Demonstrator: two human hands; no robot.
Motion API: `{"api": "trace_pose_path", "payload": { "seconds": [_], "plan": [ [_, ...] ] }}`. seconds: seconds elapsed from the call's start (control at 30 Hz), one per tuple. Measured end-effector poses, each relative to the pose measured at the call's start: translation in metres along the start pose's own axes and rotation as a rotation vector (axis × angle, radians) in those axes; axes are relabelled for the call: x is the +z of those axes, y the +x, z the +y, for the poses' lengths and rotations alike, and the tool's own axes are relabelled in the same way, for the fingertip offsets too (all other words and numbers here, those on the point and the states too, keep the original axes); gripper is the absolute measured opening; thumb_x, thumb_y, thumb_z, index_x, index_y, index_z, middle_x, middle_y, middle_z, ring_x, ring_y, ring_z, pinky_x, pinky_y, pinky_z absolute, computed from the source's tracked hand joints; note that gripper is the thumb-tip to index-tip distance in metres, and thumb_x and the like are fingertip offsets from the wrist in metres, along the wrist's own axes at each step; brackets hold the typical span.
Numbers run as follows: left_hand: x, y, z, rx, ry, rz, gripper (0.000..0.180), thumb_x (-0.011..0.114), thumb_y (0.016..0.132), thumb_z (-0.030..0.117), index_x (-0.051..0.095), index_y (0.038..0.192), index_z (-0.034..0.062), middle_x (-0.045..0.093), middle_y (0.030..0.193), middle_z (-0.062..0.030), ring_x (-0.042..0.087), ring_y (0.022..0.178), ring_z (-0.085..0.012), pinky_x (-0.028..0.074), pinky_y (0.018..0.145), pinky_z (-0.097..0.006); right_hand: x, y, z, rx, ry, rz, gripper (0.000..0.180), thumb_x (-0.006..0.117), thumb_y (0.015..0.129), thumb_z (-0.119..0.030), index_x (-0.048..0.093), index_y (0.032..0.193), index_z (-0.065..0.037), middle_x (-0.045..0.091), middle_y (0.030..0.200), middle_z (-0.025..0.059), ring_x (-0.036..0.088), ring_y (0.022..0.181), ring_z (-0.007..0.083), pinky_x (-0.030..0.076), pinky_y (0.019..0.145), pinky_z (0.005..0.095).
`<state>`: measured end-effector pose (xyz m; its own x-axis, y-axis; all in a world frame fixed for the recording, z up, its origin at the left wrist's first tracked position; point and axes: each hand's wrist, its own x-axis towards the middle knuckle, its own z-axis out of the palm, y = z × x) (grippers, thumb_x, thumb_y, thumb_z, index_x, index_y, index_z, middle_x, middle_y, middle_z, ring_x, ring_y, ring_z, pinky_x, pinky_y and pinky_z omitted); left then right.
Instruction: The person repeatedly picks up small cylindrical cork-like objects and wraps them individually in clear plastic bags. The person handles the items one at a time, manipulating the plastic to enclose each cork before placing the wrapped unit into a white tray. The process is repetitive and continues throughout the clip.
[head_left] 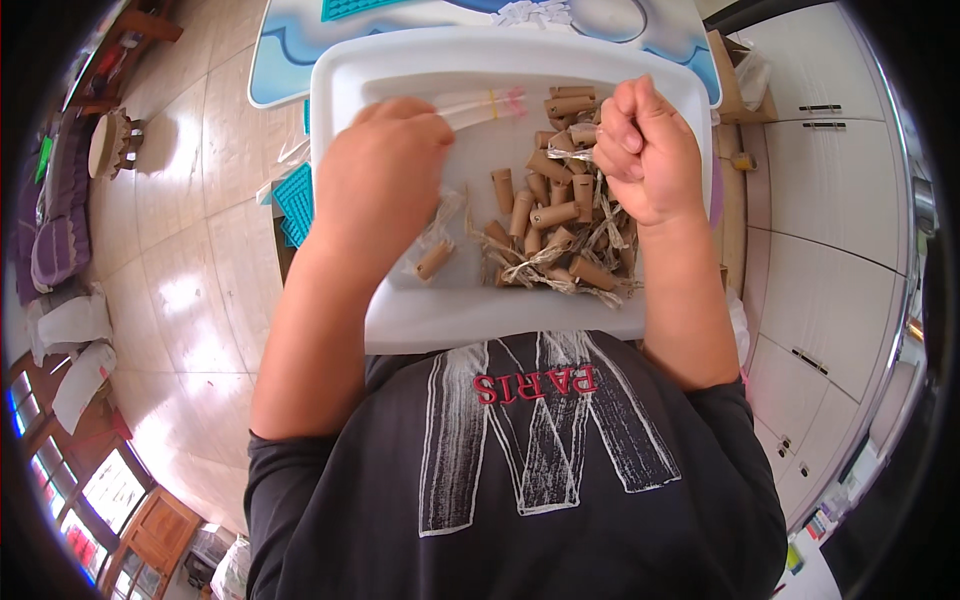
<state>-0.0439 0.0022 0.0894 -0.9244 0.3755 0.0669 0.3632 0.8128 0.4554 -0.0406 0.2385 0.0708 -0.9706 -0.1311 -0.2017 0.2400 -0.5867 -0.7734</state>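
Observation:
A white plastic tray [500, 335] stands before me. Over its left side is my left hand [385, 175], its back turned up and its fingers curled; what they hold, if anything, is hidden. Beside it lies a bundle of clear narrow bags [470, 108] with pink ends and a yellow band. My right hand [650, 150] is closed, thumb pressed to the bent fingers, above a heap of brown cork-shaped cylinders [555, 213] with coiled silvery wires. Anything in that grip is too small to make out. Below my left hand, a clear bag seems to contain one cylinder [434, 260].
The tray rests on a blue-and-white patterned table [285, 60]. White small pieces [533, 13] lie at its far edge, near a teal mat [350, 8]. White cabinets [830, 180] line the right side. A round stool [108, 145] stands on the tiled floor at left.

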Motion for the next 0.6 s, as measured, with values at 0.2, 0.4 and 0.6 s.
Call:
{"api": "trace_pose_path", "payload": {
  "seconds": [0.2,0.4,0.6],
  "plan": [
    [0.054,0.014,0.014,-0.117,0.368,-0.53,0.017,0.06,0.077,0.02,0.067,0.084,0.0063,0.063,0.09,-0.0113,0.063,0.087,-0.0254,0.051,0.069,-0.036,-0.003,-0.002,0.002,0.041,0.208,-0.058,0.032,0.051,0.092,-0.03,0.043,0.068,-0.012,0.042,0.063,-0.0021,0.031,0.041,0.0037,0.023,0.038,0.0171],
    [0.067,0.01,0.015,-0.108,0.409,-0.577,0.014,0.059,0.076,0.013,0.068,0.086,0.009,0.064,0.095,-0.01,0.063,0.089,-0.0243,0.052,0.068,-0.033,-0.005,-0.001,-0.006,0.099,0.184,-0.129,0.021,0.054,0.09,-0.028,0.057,0.083,-0.008,0.048,0.065,-0.0006,0.034,0.045,0.0035,0.023,0.04,0.0184],
    [0.062,0.011,0.015,-0.139,0.403,-0.664,0.016,0.058,0.075,0.014,0.067,0.086,0.0076,0.065,0.09,-0.0113,0.064,0.083,-0.0261,0.052,0.067,-0.036,-0.013,-0.001,0.005,0.119,0.227,-0.16,0.026,0.052,0.091,-0.031,0.059,0.089,-0.005,0.04,0.059,-0.0042,0.028,0.043,0.004,0.02,0.04,0.0191]
  ]
}}
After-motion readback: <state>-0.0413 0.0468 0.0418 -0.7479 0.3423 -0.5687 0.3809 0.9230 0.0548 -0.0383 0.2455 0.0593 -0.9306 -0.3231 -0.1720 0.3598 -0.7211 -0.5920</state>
